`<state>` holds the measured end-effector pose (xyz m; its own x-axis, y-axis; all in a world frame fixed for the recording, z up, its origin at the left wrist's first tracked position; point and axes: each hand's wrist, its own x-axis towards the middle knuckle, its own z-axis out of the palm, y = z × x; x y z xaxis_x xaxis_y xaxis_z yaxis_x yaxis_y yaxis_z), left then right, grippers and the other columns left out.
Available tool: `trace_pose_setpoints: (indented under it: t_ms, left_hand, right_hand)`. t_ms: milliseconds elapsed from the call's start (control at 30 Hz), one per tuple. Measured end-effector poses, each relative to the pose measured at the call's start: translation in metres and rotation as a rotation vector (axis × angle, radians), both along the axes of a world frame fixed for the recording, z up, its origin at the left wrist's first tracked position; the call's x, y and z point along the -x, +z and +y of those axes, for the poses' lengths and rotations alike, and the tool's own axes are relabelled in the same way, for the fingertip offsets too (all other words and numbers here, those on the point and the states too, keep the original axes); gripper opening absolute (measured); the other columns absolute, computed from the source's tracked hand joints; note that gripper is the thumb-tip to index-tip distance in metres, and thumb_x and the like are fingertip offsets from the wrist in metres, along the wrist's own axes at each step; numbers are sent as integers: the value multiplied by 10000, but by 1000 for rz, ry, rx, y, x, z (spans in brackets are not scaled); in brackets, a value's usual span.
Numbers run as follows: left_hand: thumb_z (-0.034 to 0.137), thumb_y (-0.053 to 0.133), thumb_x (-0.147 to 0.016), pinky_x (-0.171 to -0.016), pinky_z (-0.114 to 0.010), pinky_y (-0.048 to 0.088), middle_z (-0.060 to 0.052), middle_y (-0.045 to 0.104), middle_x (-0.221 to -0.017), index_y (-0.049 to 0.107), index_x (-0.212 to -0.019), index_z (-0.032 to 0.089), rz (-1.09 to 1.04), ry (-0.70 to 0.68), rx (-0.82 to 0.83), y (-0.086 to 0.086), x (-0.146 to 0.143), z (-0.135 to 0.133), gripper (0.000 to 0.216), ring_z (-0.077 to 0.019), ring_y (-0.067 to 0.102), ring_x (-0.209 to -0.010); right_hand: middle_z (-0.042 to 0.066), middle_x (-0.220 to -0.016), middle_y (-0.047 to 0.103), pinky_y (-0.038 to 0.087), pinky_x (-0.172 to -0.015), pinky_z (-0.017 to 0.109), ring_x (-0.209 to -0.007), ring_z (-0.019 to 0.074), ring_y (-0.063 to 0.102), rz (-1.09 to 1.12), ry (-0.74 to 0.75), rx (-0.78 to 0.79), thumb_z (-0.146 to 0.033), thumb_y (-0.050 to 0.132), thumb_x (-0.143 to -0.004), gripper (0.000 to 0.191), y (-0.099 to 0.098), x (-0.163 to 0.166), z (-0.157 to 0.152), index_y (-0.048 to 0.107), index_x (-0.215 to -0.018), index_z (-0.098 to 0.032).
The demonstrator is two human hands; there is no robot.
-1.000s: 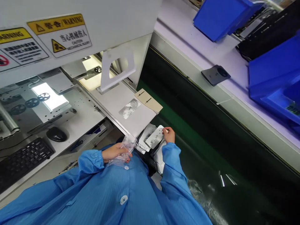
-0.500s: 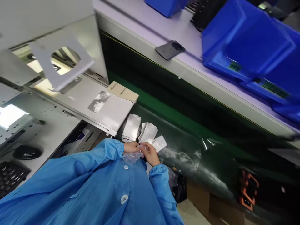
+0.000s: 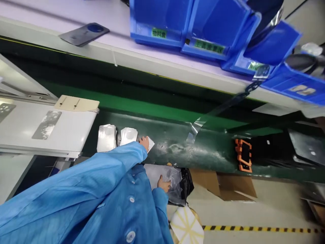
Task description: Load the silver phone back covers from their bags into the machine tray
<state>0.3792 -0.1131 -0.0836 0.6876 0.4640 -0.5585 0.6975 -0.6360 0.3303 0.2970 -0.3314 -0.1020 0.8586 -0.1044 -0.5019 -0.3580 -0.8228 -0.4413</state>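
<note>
My left hand (image 3: 144, 143) rests on a small pile of silvery-white sheets (image 3: 151, 143) on the dark green bench mat. Its fingers look stretched out over the pile, and the sleeve covers part of the hand. Left of it lie two more stacks of the same sheets, a nearer stack (image 3: 128, 136) and a farther stack (image 3: 106, 137). Lower down, beyond the bench's front edge, my right hand (image 3: 164, 184) lies over clear plastic bags (image 3: 175, 183) in a black bag (image 3: 187, 184). The thumb sticks up, apart from the fingers.
A white machine ledge (image 3: 73, 132) stands at the left. Blue bins (image 3: 159, 23) and a grey phone back plate (image 3: 85, 35) sit on the shelf above. A strip of clear film (image 3: 215, 110) hangs from it. An orange-black fixture (image 3: 244, 154) and cardboard (image 3: 228, 186) are at the right.
My hands have parted from a clear plastic bag they held together. The left has gone onto the sheet pile, the right down to the plastic bags. The view has turned right.
</note>
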Motion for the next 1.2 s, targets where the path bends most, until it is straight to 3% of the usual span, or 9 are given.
trace_pose_setpoints:
  t_ms: [133, 267, 367, 433, 567, 700, 967, 1100, 1200]
  left_hand:
    - [211, 785, -717, -914, -358, 418, -181, 537, -1249, 396, -1325, 141, 26, -64, -33, -16, -1, 10, 725, -312, 562, -1143]
    - [286, 669, -842, -908, -290, 404, -94, 607, -1131, 469, -1249, 157, -6, -109, -33, -16, -5, 29, 471, -239, 594, -1070]
    - [320, 789, -721, -946, -354, 402, -176, 515, -1284, 454, -1283, 136, -6, -51, -99, -14, -7, 27, 680, -325, 522, -1177]
    - [264, 825, -669, -946, -402, 411, -217, 434, -1361, 409, -1345, 146, -3, 2, -142, -12, -8, 19, 802, -376, 468, -1226]
    - [183, 816, -659, -942, -412, 417, -212, 364, -1415, 312, -1440, 201, -12, 40, -147, -11, -11, 8, 930, -376, 470, -1226]
    - [144, 716, -750, -888, -324, 440, -170, 426, -1357, 267, -1457, 227, -7, 48, -85, -14, -18, 14, 842, -254, 602, -1062]
    - [202, 791, -684, -999, -415, 391, -246, 516, -1284, 440, -1259, 90, 9, 199, -6, -13, -23, 25, 683, -354, 495, -1246]
    - [210, 745, -742, -1008, -418, 400, -231, 562, -1280, 523, -1201, 102, -81, 195, 159, -7, -28, 24, 521, -347, 519, -1247]
    - [222, 702, -795, -1020, -371, 414, -167, 608, -1280, 573, -1191, 130, -213, 156, 358, 3, -32, 23, 426, -293, 544, -1234]
  right_hand:
    - [147, -897, 646, 434, -826, 485, -1001, 358, 603, -106, -217, 66, -338, 273, -913, 409, -11, -6, -6, 585, -1150, -221]
    - [155, -1136, 629, 469, -859, 336, -1081, 255, 605, -214, -166, -89, -282, 251, -922, 447, -9, -22, 26, 446, -1307, -166]
    - [80, -1003, 682, 476, -783, 277, -907, 206, 656, -186, -22, -212, -338, 413, -893, 395, -7, -38, 74, 498, -1240, -170]
    - [73, -946, 692, 461, -756, 288, -875, 223, 654, -112, 52, -196, -369, 519, -849, 471, -7, -46, 106, 485, -1262, -144]
    - [132, -1112, 655, 425, -777, 313, -967, 262, 618, -22, 111, -106, -352, 579, -822, 790, -7, -50, 142, 201, -1472, -111]
    - [137, -1159, 635, 411, -821, 310, -1035, 266, 597, -38, 75, -140, -252, 638, -771, 879, -13, -48, 144, 158, -1495, -118]
    - [158, -1073, 677, 452, -835, 309, -1006, 263, 638, -35, -55, -226, -259, 680, -716, 690, -21, -59, 144, 424, -1333, -85]
    - [135, -1036, 695, 484, -802, 282, -880, 215, 676, -30, -115, -303, -256, 685, -706, 665, -23, -61, 140, 452, -1306, -88]
    - [154, -1111, 669, 496, -823, 269, -930, 186, 670, -68, -178, -349, -358, 612, -789, 625, -16, -67, 128, 423, -1318, -83]
